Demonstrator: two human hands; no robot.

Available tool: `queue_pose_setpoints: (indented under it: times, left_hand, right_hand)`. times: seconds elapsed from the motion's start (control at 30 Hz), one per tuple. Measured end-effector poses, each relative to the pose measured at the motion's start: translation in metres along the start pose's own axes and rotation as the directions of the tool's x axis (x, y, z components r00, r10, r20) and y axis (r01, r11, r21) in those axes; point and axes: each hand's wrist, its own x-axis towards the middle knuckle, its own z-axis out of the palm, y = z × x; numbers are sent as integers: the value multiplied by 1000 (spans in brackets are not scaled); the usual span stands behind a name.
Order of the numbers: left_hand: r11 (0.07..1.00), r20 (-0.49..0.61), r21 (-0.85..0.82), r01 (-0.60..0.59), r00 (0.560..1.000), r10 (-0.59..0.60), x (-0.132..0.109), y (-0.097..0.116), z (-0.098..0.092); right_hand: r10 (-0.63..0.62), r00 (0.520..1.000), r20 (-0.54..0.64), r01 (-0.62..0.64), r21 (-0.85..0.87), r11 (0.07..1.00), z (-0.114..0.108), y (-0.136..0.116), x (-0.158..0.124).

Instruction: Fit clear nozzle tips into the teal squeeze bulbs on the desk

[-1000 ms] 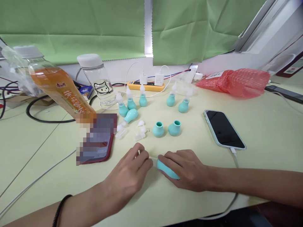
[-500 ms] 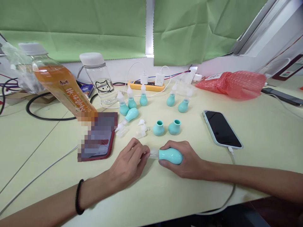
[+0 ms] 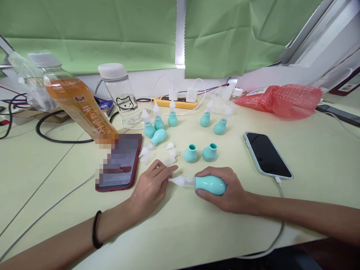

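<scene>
My right hand [image 3: 229, 189] is wrapped around the teal bulb of a nasal aspirator [image 3: 210, 185], held lying sideways just above the table. Its clear tube and pointed white tip face left. At that tip is my left hand [image 3: 150, 185], index finger stretched out and fingers loosely apart; whether a fingertip touches the nozzle I cannot tell. Behind the hands stand two teal bulbs without tips, one left [image 3: 190, 153] and one right [image 3: 209, 152]. Loose clear tip parts [image 3: 170, 155] lie beside them. Another assembled aspirator [image 3: 158, 137] lies on its side, and several stand upright farther back.
A red-cased phone [image 3: 119, 165] lies left, near a tilted orange drink bottle [image 3: 80, 101] and a clear water bottle [image 3: 123, 97]. On the right is a charging phone [image 3: 268, 154]. A yellow power strip [image 3: 161, 101] and a red bubble-wrap bag [image 3: 295, 100] sit at the back.
My left fingers, earlier pinched over the aspirator's tip, have opened and come off it, so the white nozzle now shows. My right hand still grips the bulb, slightly farther right in view.
</scene>
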Motion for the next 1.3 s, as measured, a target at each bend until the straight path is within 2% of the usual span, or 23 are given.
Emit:
queue_pose_setpoints:
  times: [0.07, 0.17, 0.3, 0.37, 0.43, 0.57, 0.67, 0.77, 0.83, 0.87, 0.93, 1.0, 1.1, 1.2, 1.3]
  left_hand:
    - [994, 16, -104, 16, 1000, -15, -1, 3, -5]
    - [975, 54, -218, -48, 997, 61, -1, 8, -12]
    - [970, 231, -221, -99, 961, 151, 3, 11, -14]
    - [970, 305, -218, -106, 937, 171, 4, 11, -14]
    - [962, 327, -239, -130, 922, 206, 4, 11, -14]
    - [937, 287, -305, -170, 922, 261, 3, 12, -14]
    - [920, 251, -352, -170, 930, 268, 0, 12, -14]
    - [923, 232, -358, -141, 944, 234, -1, 12, -13]
    - [937, 225, -320, -140, 950, 219, -1, 12, -12]
    - [950, 220, -278, -141, 953, 206, 0, 12, -11]
    - [983, 203, -144, -115, 969, 143, 2, 12, -8]
    - [999, 173, 16, -30, 985, 26, 4, 12, -4]
    - [978, 137, 189, 84, 984, -110, 5, 11, 2]
    - [956, 121, 257, 144, 976, -179, 3, 10, 3]
    - [974, 66, 197, 109, 990, -125, 2, 14, -1]
  right_hand:
    - [29, 999, 27, -29, 9, 1000, 0, 1, 0]
    - [6, 1000, 20, -6, 15, 1000, 1, 0, 0]
    - [-121, 993, 8, 120, 72, 990, 0, -1, 0]
    - [-122, 991, 49, 115, 125, 985, -3, -1, 2]
    - [-65, 987, 150, 32, 215, 976, -5, 0, 5]
    - [72, 928, 365, -225, 396, 890, -10, 2, 10]
    - [162, 887, 433, -377, 475, 795, -11, 7, 11]
    - [208, 836, 508, -509, 575, 640, -10, 15, 11]
    - [235, 827, 511, -547, 632, 549, -9, 18, 10]
    - [255, 836, 485, -539, 641, 547, -8, 17, 9]
    - [290, 882, 372, -468, 613, 637, -8, 14, 6]
    - [284, 926, 250, -378, 555, 741, -8, 8, 5]
    - [313, 941, 132, -335, 514, 790, -7, 3, 5]
    - [373, 926, 56, -359, 434, 826, -4, 3, 7]
    - [286, 958, 21, -281, 266, 922, -2, 4, 6]
